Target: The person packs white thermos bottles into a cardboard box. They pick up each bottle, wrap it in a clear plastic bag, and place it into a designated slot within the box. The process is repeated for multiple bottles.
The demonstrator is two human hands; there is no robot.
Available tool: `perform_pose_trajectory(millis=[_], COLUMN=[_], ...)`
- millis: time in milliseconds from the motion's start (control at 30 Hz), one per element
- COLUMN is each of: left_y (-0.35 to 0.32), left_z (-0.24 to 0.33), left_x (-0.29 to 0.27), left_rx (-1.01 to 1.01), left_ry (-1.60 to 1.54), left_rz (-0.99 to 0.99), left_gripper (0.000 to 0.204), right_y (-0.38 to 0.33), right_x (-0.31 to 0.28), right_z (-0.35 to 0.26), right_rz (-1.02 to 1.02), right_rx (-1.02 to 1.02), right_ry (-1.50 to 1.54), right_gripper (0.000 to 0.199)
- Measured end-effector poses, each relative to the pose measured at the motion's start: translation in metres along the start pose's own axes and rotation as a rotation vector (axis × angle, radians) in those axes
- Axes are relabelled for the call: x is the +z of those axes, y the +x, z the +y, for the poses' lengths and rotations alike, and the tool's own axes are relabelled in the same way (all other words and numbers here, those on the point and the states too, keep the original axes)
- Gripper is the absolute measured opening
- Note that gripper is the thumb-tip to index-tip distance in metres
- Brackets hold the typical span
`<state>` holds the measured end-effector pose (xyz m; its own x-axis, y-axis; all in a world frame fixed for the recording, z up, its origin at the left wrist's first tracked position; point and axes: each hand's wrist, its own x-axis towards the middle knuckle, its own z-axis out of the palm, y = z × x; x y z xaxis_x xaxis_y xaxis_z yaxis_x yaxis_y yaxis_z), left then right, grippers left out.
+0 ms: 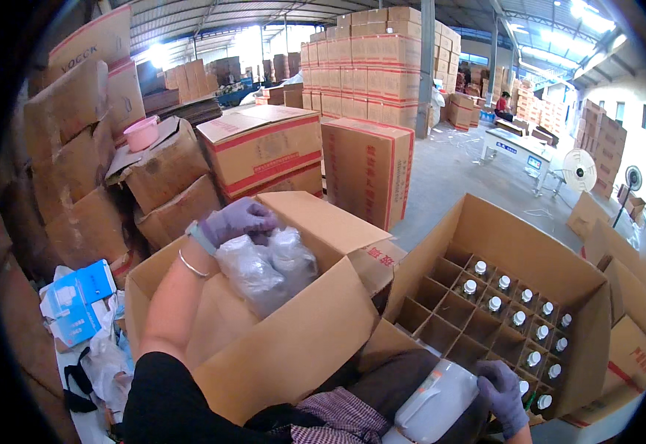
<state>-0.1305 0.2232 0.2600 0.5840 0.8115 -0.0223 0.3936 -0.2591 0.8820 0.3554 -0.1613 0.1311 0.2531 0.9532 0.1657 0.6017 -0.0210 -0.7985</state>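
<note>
My left hand (243, 220), in a purple glove, reaches into an open cardboard box (286, 351). Its fingers curl at the top of a clear plastic bag (252, 270), one of two bulky bundles whose contents I cannot make out. Over my lap lies a whitish, rounded container (437, 403) with a small orange mark. My right hand (503, 396), also gloved, has its bent fingers closed at the container's right edge. Beside it stands a divided carton (533, 255), where several clear bottles with white caps (519, 318) fill part of the cells; nearer cells hold none.
Stacked cartons (264, 148) and a pink basin (141, 135) stand at the left. A tall carton (367, 170) rises ahead. Blue packaging (79, 302) and crumpled plastic lie lower left. Fans (579, 170), a white table (515, 148) and a seated person (502, 106) appear far right.
</note>
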Motion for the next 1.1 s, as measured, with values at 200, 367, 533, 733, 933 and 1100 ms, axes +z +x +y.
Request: perform_pose_trajectory(millis=[200,367,533,733,933,1100], left_y=[-0.001,0.007,0.023,0.022,0.001,0.058], left_z=[-0.013,-0.183,-0.286,-0.056,0.109,0.154], left_x=[0.016,0.035,0.037,-0.008,0.094,0.204], left_rx=[-0.168,-0.251,-0.579,0.058,0.455,0.544], left_ry=[0.862,1.299,0.8,0.497,-0.883,-1.582], left_rz=[0.14,0.223,0.503,0.031,-0.656,-0.993], left_gripper=[0.052,0.062,0.051,0.046,0.038,0.061], right_y=[0.001,-0.019,-0.023,0.003,0.042,0.091], right_x=[0.025,0.025,0.011,0.011,0.043,0.087], right_z=[-0.033,-0.008,-0.017,-0.045,-0.119,-0.121], right_rz=[-0.003,-0.004,-0.051,-0.09,0.13,0.535], right_rx=[-0.285,-0.265,-0.2,-0.239,-0.611,-0.809], right_ry=[-0.184,-0.128,-0.134,-0.093,-0.066,-0.009], right_gripper=[0.036,0.039,0.037,0.037,0.07,0.089])
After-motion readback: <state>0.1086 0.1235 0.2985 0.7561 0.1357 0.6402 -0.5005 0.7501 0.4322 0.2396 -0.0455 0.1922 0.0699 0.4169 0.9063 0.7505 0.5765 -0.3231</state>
